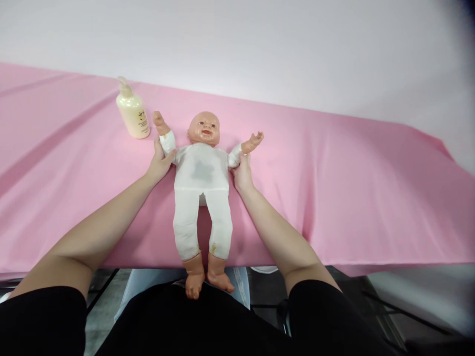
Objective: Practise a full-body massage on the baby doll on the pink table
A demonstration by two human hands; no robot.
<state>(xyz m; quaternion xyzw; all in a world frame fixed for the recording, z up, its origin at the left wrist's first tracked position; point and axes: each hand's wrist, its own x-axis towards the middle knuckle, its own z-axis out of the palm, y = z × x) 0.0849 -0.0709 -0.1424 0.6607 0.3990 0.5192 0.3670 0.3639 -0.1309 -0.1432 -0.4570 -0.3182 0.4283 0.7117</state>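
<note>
A baby doll (202, 170) with a white cloth body lies face up, its head away from me and its bare feet over the table's front edge. My left hand (162, 160) is closed around the doll's upper arm on the left, the thumb on top. On the other side, my right hand (243, 171) grips the doll's right-side arm from below, with some fingers hidden behind the cloth sleeve. Both of the doll's arms are spread outward. A grey patch shows on its chest.
A pale yellow pump bottle (134, 113) stands on the left, close to the doll's raised hand. Pink cloth (363, 198) with folds covers the table. Behind it rises a white wall (260, 49). My legs are under the front edge.
</note>
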